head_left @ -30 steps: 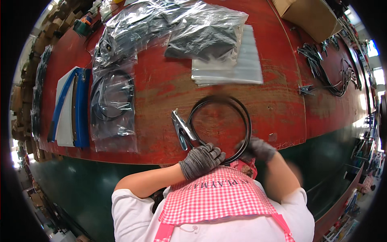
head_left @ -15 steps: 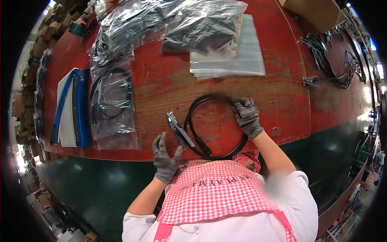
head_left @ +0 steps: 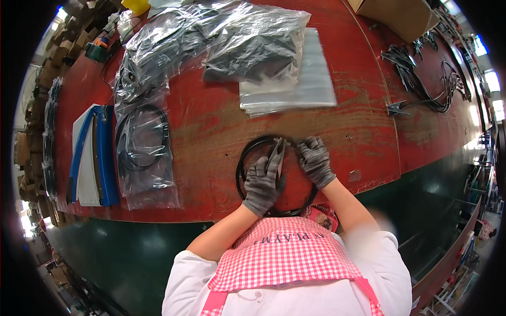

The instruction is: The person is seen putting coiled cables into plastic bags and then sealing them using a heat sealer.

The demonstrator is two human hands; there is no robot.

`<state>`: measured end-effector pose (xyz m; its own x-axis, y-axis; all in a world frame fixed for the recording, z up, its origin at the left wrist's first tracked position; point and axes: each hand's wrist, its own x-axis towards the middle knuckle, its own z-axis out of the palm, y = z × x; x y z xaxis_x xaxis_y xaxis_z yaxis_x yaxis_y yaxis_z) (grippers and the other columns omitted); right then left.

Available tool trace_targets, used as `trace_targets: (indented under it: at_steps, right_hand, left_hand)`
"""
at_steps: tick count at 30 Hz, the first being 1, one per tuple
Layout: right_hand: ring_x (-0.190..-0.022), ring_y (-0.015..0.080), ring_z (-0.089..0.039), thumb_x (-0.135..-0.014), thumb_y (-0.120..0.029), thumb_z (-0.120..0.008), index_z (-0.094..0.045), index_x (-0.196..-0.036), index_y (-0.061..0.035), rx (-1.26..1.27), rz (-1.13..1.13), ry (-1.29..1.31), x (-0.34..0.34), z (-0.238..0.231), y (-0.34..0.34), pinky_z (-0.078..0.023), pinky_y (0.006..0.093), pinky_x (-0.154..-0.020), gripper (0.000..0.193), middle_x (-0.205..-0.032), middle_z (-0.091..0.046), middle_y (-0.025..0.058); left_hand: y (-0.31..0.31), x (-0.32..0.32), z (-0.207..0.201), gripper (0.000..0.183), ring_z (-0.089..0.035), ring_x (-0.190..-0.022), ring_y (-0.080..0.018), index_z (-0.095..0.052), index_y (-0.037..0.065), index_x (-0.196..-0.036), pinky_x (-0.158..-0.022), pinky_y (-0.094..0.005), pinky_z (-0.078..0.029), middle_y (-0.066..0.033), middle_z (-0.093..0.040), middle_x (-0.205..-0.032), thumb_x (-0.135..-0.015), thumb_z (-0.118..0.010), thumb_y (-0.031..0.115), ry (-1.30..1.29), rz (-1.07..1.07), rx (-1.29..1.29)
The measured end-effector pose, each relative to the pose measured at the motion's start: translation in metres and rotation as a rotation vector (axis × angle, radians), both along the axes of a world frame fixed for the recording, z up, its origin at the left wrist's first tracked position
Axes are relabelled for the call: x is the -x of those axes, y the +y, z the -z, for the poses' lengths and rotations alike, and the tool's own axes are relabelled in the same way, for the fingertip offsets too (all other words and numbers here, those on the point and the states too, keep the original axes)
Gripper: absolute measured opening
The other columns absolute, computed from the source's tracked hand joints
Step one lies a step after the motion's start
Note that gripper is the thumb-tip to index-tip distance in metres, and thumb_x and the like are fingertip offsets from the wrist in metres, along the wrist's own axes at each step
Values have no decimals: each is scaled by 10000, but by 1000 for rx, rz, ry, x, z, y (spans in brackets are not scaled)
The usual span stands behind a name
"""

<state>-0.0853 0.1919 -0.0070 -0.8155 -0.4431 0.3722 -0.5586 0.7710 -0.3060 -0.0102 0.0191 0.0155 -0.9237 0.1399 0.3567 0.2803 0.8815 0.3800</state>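
Note:
A black cable [head_left: 241, 164] lies coiled into a ring near the table's front edge. Over the inside of that ring, my left hand [head_left: 260, 187], in a grey knitted glove, is closed around a silver metal spring clamp [head_left: 279, 150] whose narrow end points away from me. The glove hides the rest of the clamp and part of the coil. At the ring's upper right, my right hand [head_left: 315, 162], also gloved, has its fingers curled over the cable and pinches it.
Clear plastic bags with dark contents [head_left: 253, 52] lie over flat clear bags [head_left: 311, 84] at the back. To the left are a bagged coiled cable [head_left: 145, 147] and a blue-and-white holder [head_left: 108, 158]. Loose cables with clamps [head_left: 437, 100] and a cardboard box [head_left: 400, 18] sit right.
My left hand has moved right and up from the table's edge and taken hold of the clamp, which now stands over the coil. The right hand stays at the cable.

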Motion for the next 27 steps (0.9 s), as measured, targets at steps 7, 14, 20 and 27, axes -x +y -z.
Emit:
trace_targets:
  at_steps: [7,14,20,27]
  right_hand:
    - [-822,314,-527,-715,-100,-608,-637,-939,-55,84,-16,-64,-2,-6,1,-454,394,-709,230,-885,-565,134]
    - [-870,325,-543,-768,-218,-617,-641,-896,-88,75,-38,-275,56,-30,10,-451,408,-751,184,-880,-582,148]
    - [-920,326,-547,-758,-264,-635,-629,-864,-86,20,212,-392,142,-30,-38,-452,405,-799,207,-949,-596,134]
    - [-871,325,-570,-774,-277,-618,-623,-822,-78,-112,145,-389,169,-16,-42,-450,417,-788,205,-841,-609,141]
  left_hand:
    - [-15,4,-1,647,-479,-989,-312,-486,105,-1202,-851,-453,-394,-138,-501,-1075,-645,-683,368,81,-130,65]
    - [-25,39,13,710,-485,-1005,-333,-495,66,-1178,-857,-468,-373,-174,-514,-1091,-627,-679,474,-178,-45,33]
    - [-20,33,15,696,-506,-984,-314,-500,64,-1177,-861,-443,-377,-156,-541,-1054,-637,-683,463,-67,-66,-4]
    - [-26,42,19,517,-546,-926,-305,-552,59,-1106,-816,-402,-435,-153,-552,-1036,-720,-672,380,-136,-99,-339]
